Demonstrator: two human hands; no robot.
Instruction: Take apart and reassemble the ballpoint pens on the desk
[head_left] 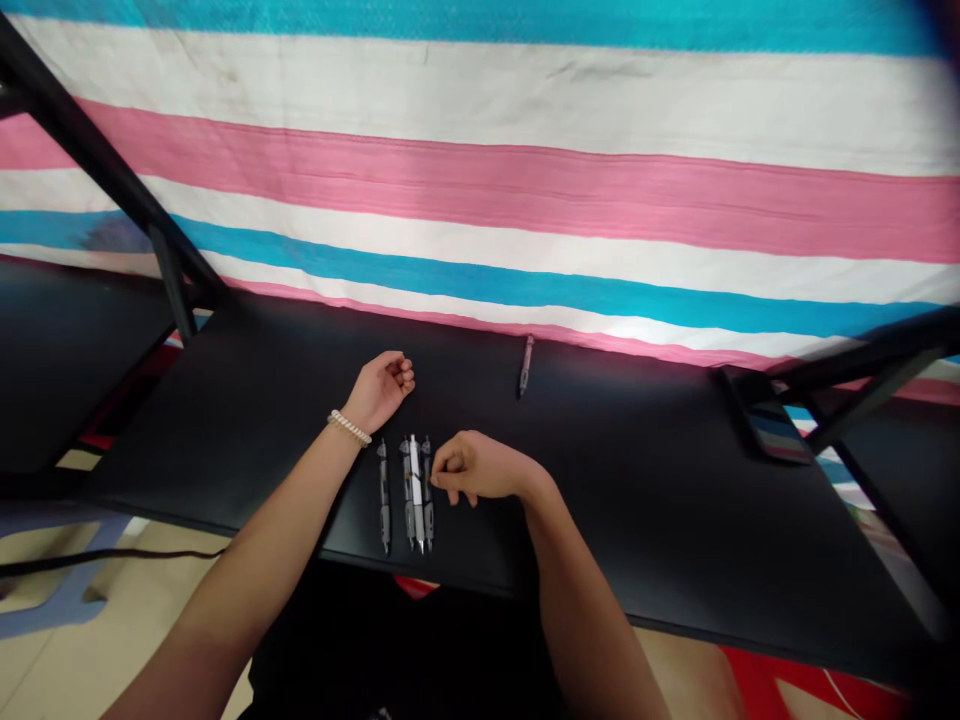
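Your left hand lies curled and empty; your right hand half-closes at the pens, grip unclear. They're light, stiff, slippery: pinch mid-barrel.

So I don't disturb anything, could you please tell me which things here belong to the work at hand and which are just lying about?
In use:
right hand, fingertips at the four pens lying side by side
left hand, curled, just beyond them

Lying about:
lone pen near the far edge
black table
striped cloth
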